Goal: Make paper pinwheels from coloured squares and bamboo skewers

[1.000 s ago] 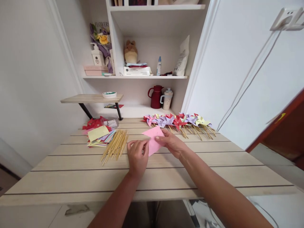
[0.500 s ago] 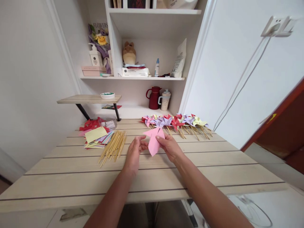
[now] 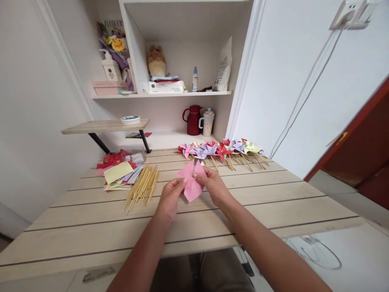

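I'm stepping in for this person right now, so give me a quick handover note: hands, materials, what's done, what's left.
Left hand and right hand both pinch one pink paper square, lifted just above the table.
Bamboo sticks and a stack of coloured paper lie to the left.
Done: a row of finished pinwheels on sticks at the back.
Left: this pink sheet is not yet a pinwheel; many sheets and sticks are unused.
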Action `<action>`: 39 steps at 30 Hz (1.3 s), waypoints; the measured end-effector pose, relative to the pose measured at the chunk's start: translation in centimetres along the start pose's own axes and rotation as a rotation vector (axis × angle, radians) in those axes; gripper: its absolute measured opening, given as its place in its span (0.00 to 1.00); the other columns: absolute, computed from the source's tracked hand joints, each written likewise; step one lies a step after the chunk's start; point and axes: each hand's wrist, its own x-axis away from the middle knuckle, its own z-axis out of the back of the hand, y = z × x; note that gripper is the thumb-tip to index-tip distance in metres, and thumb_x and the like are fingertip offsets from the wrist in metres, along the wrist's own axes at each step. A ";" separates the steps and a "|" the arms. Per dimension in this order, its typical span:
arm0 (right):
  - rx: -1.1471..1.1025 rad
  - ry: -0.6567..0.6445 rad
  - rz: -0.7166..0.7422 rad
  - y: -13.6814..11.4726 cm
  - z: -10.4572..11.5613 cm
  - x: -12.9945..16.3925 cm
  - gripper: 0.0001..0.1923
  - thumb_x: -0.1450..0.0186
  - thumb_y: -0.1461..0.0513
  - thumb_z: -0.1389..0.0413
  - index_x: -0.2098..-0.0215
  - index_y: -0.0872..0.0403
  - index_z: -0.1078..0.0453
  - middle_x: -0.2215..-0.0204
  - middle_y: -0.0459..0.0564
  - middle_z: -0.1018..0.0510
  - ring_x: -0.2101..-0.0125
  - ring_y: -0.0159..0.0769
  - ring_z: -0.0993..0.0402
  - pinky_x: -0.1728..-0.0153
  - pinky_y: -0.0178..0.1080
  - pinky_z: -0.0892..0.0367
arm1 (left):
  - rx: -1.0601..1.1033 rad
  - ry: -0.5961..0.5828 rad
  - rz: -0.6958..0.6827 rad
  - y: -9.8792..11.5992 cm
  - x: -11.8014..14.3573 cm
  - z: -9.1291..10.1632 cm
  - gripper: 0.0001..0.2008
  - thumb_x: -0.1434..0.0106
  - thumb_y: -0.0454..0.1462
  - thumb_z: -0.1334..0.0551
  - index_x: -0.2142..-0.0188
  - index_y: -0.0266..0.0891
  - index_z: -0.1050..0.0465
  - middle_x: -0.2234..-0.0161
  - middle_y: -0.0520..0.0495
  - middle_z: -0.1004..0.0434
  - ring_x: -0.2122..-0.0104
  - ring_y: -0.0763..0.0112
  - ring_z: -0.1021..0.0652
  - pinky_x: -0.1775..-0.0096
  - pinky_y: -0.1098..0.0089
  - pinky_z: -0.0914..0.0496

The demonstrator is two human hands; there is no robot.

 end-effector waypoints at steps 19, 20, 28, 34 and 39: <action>0.079 -0.058 -0.030 -0.1 -0.6 0.4 0.17 0.50 0.52 0.31 0.71 0.56 0.25 0.75 0.46 0.25 0.73 0.34 0.34 0.68 0.37 0.40 | -0.120 0.242 -0.221 0.2 0.1 -0.4 0.13 0.50 0.44 0.27 0.73 0.36 0.21 0.75 0.50 0.23 0.74 0.72 0.27 0.68 0.72 0.34; 0.091 -0.043 -0.036 -0.1 -0.6 0.4 0.16 0.50 0.53 0.31 0.71 0.57 0.24 0.76 0.46 0.25 0.74 0.34 0.35 0.69 0.37 0.40 | -0.125 0.245 -0.227 0.2 0.1 -0.5 0.13 0.49 0.44 0.27 0.73 0.36 0.21 0.74 0.50 0.22 0.74 0.72 0.27 0.68 0.72 0.34; -0.001 0.035 -0.011 0.2 -0.5 0.3 0.16 0.49 0.54 0.32 0.70 0.57 0.24 0.76 0.47 0.23 0.74 0.35 0.33 0.68 0.38 0.39 | -0.053 0.127 -0.186 0.3 0.4 -1.0 0.14 0.48 0.43 0.27 0.65 0.36 0.19 0.70 0.48 0.19 0.69 0.70 0.23 0.63 0.71 0.31; 0.002 -0.002 -0.045 -0.1 -0.8 0.5 0.15 0.50 0.54 0.32 0.72 0.56 0.25 0.77 0.45 0.25 0.75 0.33 0.36 0.71 0.37 0.42 | 0.037 0.193 -0.171 0.2 0.1 -0.8 0.15 0.53 0.42 0.25 0.68 0.37 0.20 0.69 0.48 0.18 0.70 0.71 0.23 0.63 0.71 0.31; 0.037 -0.013 -0.039 0.1 -0.7 0.6 0.15 0.49 0.53 0.32 0.71 0.55 0.25 0.78 0.45 0.25 0.75 0.33 0.36 0.71 0.37 0.41 | 0.091 0.124 -0.107 0.2 0.0 -0.7 0.16 0.52 0.42 0.25 0.66 0.36 0.20 0.70 0.47 0.18 0.69 0.69 0.21 0.63 0.69 0.30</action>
